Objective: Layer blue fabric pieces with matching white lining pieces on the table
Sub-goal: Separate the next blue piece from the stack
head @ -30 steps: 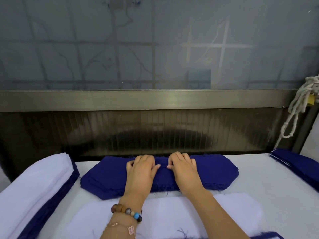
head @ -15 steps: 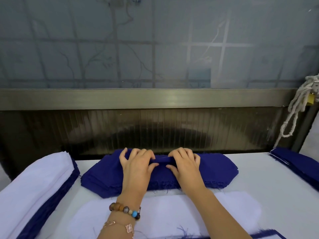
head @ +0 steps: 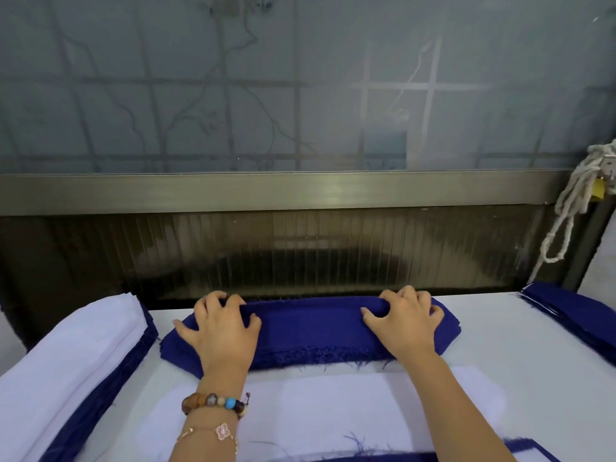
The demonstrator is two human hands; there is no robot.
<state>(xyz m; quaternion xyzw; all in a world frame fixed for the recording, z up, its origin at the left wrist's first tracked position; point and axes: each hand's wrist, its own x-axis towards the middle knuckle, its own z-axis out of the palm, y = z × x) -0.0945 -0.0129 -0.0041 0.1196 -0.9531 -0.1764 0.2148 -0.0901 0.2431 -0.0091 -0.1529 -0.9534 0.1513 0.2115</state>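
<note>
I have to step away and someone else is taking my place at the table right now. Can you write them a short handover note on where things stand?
Left hand and right hand: both on the blue stack at the far middle of the table, fingers curled over its far edge, pinching the top piece near each end.
White lining piece: lies flat and bare just in front of that stack.
Layered pile of white over blue sits at the left; more blue pieces at the right edge.
Done: lining laid out.
Left: lift the top blue piece, lay it matched on the lining, repeat.
</note>
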